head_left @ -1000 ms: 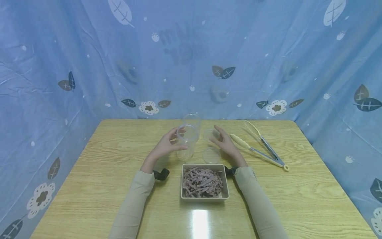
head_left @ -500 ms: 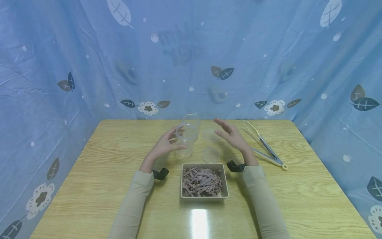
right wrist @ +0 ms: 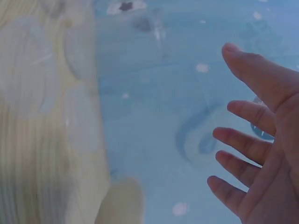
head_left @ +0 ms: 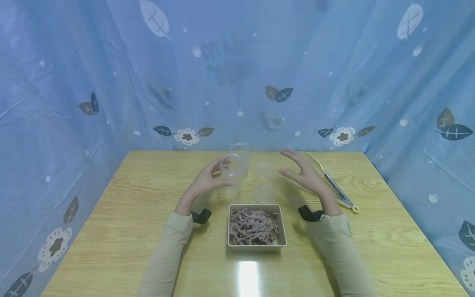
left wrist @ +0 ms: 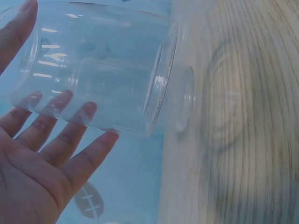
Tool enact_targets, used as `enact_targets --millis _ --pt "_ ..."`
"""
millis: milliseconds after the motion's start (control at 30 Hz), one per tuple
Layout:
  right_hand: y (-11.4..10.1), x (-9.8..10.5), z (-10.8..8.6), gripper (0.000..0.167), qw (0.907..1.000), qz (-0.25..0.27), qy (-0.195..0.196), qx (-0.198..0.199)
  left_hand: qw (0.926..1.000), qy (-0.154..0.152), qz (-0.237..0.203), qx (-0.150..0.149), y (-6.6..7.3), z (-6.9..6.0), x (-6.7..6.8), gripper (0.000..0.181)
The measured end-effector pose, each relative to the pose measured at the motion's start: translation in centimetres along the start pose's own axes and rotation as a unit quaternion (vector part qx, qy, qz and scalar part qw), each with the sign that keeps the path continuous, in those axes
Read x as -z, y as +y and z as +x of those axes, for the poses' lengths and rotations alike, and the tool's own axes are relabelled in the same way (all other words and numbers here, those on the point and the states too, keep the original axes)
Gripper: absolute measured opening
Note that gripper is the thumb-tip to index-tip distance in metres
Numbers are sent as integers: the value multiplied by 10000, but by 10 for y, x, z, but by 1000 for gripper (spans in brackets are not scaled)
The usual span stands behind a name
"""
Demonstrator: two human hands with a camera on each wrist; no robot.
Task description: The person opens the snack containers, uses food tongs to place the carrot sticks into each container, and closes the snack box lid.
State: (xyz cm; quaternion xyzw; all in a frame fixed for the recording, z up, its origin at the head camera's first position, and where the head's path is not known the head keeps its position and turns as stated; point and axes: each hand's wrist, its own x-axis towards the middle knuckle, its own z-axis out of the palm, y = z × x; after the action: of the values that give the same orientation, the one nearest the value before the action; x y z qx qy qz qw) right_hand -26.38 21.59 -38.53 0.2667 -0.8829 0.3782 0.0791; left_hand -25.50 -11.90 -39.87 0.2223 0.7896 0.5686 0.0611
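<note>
My left hand [head_left: 205, 180] grips a clear plastic tub [head_left: 233, 166] by its side. In the left wrist view the fingers are curled against the transparent wall of the tub [left wrist: 112, 74], with the thumb on the opposite side. A second clear tub [head_left: 242, 147] stands just behind it. To the right, two round transparent lids [head_left: 264, 194] lie flat on the table, one behind the other. My right hand [head_left: 306, 173] hovers beyond the lids with fingers spread and holds nothing. The right wrist view also shows that hand [right wrist: 266, 140] with its palm bare.
A beige rectangular tray [head_left: 257, 248] sits near the front, filled with greyish-purple strips [head_left: 254, 227] that look like meat. Tongs [head_left: 337, 189] with cream tips lie at the right, partly behind my right hand. A blue patterned curtain [head_left: 237, 82] borders the wooden table [head_left: 141, 231].
My right hand has drawn away from the lids to the right, toward the tongs, with its fingers spreading. The left hand and its tub have stayed nearly still.
</note>
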Motion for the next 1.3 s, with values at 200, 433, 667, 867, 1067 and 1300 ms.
enact_targets --millis 200,433,667,867,1067,1300 --pt "13 12 -20 73 9982 -410 -169 -410 9998 129 137 88 -15 4 1 84" --pt "38 27 -43 91 9891 -965 -421 -1028 9998 143 146 -71 -25 8 2 84" --pt "49 46 -63 112 9680 -1203 -1014 -1955 9998 140 153 -12 -26 8 2 83" --pt "70 54 -70 119 9590 -1277 -1334 -2148 9997 166 159 30 -27 7 3 83" --pt "86 58 -75 114 9565 -1236 -1535 -2151 9996 170 200 101 -29 7 5 85" --pt "92 60 -77 94 9635 -1025 -1353 -2068 9998 51 158 135 -14 3 8 85"
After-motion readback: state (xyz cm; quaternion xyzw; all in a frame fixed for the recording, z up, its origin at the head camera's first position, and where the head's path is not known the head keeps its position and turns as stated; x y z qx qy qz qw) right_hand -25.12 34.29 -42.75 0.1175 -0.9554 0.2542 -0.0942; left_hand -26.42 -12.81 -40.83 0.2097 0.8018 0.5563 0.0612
